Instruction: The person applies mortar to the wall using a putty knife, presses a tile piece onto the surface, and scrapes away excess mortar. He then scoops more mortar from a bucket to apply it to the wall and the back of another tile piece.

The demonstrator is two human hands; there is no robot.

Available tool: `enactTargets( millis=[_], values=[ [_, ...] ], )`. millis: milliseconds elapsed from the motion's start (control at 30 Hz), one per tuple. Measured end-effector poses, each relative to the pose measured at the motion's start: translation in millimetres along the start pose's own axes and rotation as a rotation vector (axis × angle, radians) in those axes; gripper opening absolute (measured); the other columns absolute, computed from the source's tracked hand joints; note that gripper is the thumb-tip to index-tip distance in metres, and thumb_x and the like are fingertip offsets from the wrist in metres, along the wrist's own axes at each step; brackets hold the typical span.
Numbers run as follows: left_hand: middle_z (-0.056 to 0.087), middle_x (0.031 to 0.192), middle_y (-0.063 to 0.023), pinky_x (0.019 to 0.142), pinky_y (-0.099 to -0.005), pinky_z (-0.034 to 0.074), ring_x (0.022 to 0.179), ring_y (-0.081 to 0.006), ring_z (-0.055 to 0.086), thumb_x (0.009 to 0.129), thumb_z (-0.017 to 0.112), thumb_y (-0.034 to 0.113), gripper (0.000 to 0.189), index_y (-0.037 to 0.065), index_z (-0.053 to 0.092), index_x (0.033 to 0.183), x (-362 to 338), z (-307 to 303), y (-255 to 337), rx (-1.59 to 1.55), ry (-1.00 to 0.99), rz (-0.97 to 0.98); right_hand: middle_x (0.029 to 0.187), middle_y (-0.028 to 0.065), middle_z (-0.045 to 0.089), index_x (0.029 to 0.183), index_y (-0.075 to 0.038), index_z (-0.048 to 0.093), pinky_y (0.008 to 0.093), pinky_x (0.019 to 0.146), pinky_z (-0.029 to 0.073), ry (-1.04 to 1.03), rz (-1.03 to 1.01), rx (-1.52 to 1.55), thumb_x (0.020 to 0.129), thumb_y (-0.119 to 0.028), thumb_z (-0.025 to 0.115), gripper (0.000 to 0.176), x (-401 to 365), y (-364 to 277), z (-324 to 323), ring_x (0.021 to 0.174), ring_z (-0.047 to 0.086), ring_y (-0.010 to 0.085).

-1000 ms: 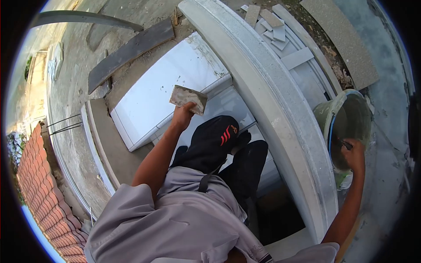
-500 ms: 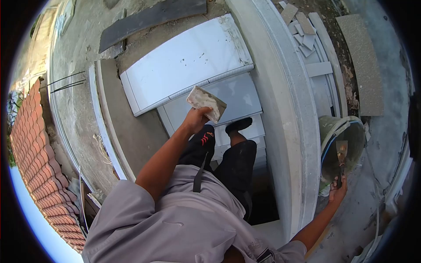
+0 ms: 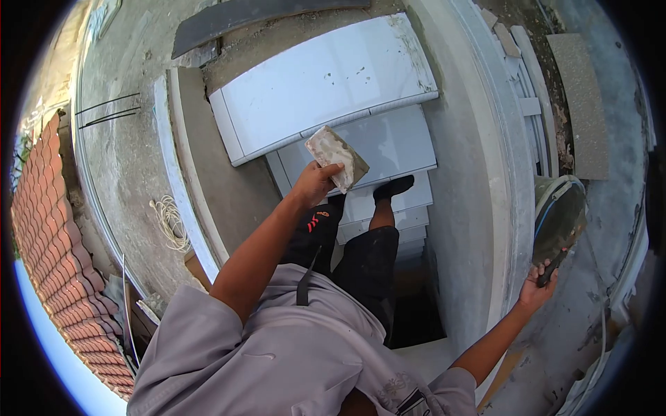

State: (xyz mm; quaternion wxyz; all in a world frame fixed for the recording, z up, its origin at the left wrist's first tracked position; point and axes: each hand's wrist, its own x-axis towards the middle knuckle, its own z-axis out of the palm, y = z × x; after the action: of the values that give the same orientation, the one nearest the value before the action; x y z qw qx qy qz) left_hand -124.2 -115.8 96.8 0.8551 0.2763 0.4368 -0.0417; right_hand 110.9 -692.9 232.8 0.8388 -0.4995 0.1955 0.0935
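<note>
My left hand [image 3: 317, 184] grips a flat rectangular block [image 3: 336, 154] by its lower edge, above the stairs. Whitish paste is smeared over the block's upper face. Off to the right, beyond the low wall, my right hand [image 3: 537, 288] is closed around the dark handle of a putty knife [image 3: 553, 269]. The knife is at the mouth of a bucket [image 3: 560, 216]; its blade is hard to make out against the bucket.
White tiled steps [image 3: 326, 83] descend between two grey walls, and my feet stand on them. A concrete wall [image 3: 479, 145] separates the stairs from the bucket. Coiled cord [image 3: 170, 220] lies on the left, a dark slab [image 3: 257, 22] at the top, tile strips [image 3: 531, 106] upper right.
The view has shifted, so the steps and bucket appear further right. My right hand has turned the putty knife, its handle now slanting up to the right. The left hand still holds the block.
</note>
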Motion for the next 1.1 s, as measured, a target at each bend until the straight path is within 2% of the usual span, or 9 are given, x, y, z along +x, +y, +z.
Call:
enactTargets(
  millis=[167,333,433,733,867,900,1000,1033,1100],
  values=[
    [0.062,0.125,-0.0127,0.101,-0.04,0.051,0.115,-0.0249,0.064,0.096,0.062,0.01,0.039,-0.003,0.049,0.131,-29.2,-24.6,7.3,-0.034,0.059,0.004,0.114,0.0134,0.054,0.146,-0.007,0.037,0.0306,0.065,0.044,-0.243,0.096,0.009,0.098,-0.011,0.056,0.052,-50.9,42.3,95.8,0.084,0.051,0.0181],
    [0.062,0.126,-0.0117,0.098,-0.0394,0.053,0.113,-0.0239,0.064,0.097,0.064,0.012,0.04,-0.001,0.049,0.131,-36.9,-33.1,-9.5,-0.136,0.095,-0.006,0.105,0.0127,0.058,0.142,-0.011,0.043,0.028,0.054,0.044,-0.486,0.381,-0.037,0.091,-0.014,0.061,0.053,-70.2,122.7,183.0,0.074,0.054,0.0174],
    [0.063,0.122,-0.0098,0.096,-0.039,0.053,0.11,-0.0224,0.065,0.098,0.062,0.016,0.038,0.001,0.051,0.131,-45.2,-29.5,-20.9,-0.198,0.134,0.046,0.099,0.0129,0.06,0.139,-0.008,0.045,0.0271,0.049,0.043,-0.514,0.547,-0.108,0.087,-0.014,0.063,0.055,-67.9,173.2,216.9,0.066,0.055,0.0171],
    [0.065,0.119,-0.0084,0.095,-0.0383,0.054,0.106,-0.0215,0.067,0.099,0.061,0.021,0.036,0.002,0.053,0.129,-76.4,-47.9,-44.5,-0.351,0.326,0.156,0.093,0.015,0.062,0.133,-0.004,0.051,0.0256,0.048,0.043,-0.823,0.819,-0.354,0.084,-0.015,0.063,0.052,-48.5,237.4,319.4,0.063,0.057,0.0161],
    [0.064,0.121,-0.0098,0.098,-0.0396,0.052,0.11,-0.0228,0.065,0.099,0.062,0.02,0.037,0.001,0.052,0.129,-86.9,-72.4,-53.1,-0.339,0.399,0.157,0.09,0.0112,0.062,0.132,-0.006,0.05,0.0245,0.046,0.04,-0.875,0.793,-0.299,0.087,-0.02,0.063,0.049,-40.6,224.1,316.8,0.059,0.055,0.0152],
    [0.064,0.122,-0.0101,0.099,-0.0403,0.052,0.111,-0.0235,0.065,0.099,0.061,0.02,0.038,0.001,0.052,0.13,-82.9,-88.0,-63.1,-0.324,0.418,0.152,0.088,0.0102,0.062,0.13,-0.01,0.051,0.0258,0.049,0.039,-0.874,0.762,-0.321,0.091,-0.027,0.064,0.044,-37.9,212.4,310.6,0.056,0.053,0.0148],
    [0.063,0.124,-0.0114,0.101,-0.0425,0.049,0.114,-0.0258,0.063,0.1,0.059,0.018,0.038,-0.001,0.051,0.131,-84.5,-116.6,-71.7,-0.23,0.436,0.088,0.088,0.0119,0.064,0.126,-0.009,0.054,0.0293,0.056,0.043,-0.743,0.671,-0.219,0.091,-0.028,0.067,0.042,-34.9,167.1,274.2,0.061,0.055,0.0166],
    [0.063,0.124,-0.0112,0.101,-0.0428,0.049,0.113,-0.0263,0.063,0.1,0.058,0.018,0.037,-0.002,0.05,0.131,-81.4,-129.1,-77.7,-0.195,0.436,0.083,0.093,0.014,0.065,0.126,-0.01,0.054,0.033,0.063,0.045,-0.747,0.629,-0.17,0.094,-0.031,0.066,0.041,-29.8,148.8,252.6,0.067,0.058,0.0196],
    [0.062,0.125,-0.0112,0.097,-0.0427,0.05,0.112,-0.0259,0.064,0.1,0.056,0.018,0.039,0.0,0.049,0.134,-75.0,-134.3,-75.7,-0.101,0.422,-0.008,0.096,0.0152,0.066,0.127,-0.01,0.053,0.0344,0.066,0.047,-0.599,0.44,-0.188,0.094,-0.03,0.065,0.04,-32.6,101.9,221.4,0.072,0.06,0.0213]
  ],
)
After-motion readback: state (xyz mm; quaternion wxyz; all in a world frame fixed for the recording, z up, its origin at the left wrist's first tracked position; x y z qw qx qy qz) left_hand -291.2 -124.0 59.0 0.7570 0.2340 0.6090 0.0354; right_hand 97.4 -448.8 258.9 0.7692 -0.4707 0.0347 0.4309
